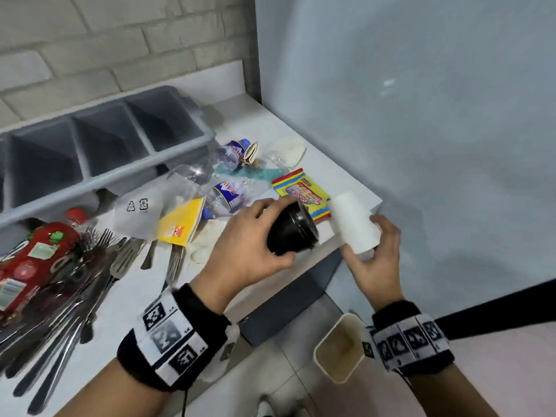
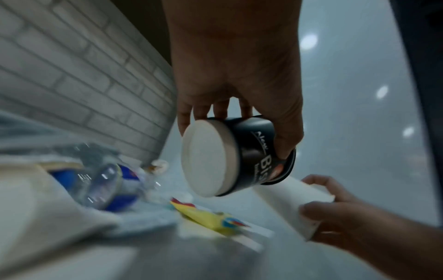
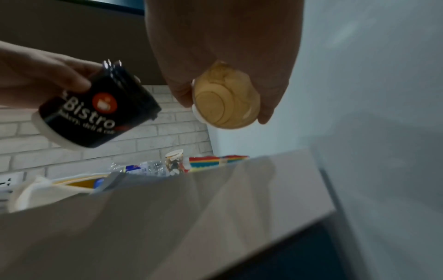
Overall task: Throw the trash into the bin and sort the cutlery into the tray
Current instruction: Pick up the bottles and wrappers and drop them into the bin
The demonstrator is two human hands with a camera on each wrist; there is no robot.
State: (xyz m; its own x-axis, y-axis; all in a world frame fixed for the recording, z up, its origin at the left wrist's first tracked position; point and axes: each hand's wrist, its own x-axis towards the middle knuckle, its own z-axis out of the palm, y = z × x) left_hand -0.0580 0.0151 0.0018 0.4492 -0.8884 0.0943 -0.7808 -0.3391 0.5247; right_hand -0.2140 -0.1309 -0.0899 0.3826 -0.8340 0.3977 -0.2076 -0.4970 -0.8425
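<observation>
White brick wall (image 1: 90, 40), pale counter (image 1: 144, 296)

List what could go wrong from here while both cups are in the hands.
1. The white cup in the right hand is on its side; its inside looks stained in the right wrist view, so dregs might drip on the counter.
2. The left hand holds the black cup tilted; it could slip.
3. A paper cup sits on the floor below, and a dropped cup may knock it over.
</observation>
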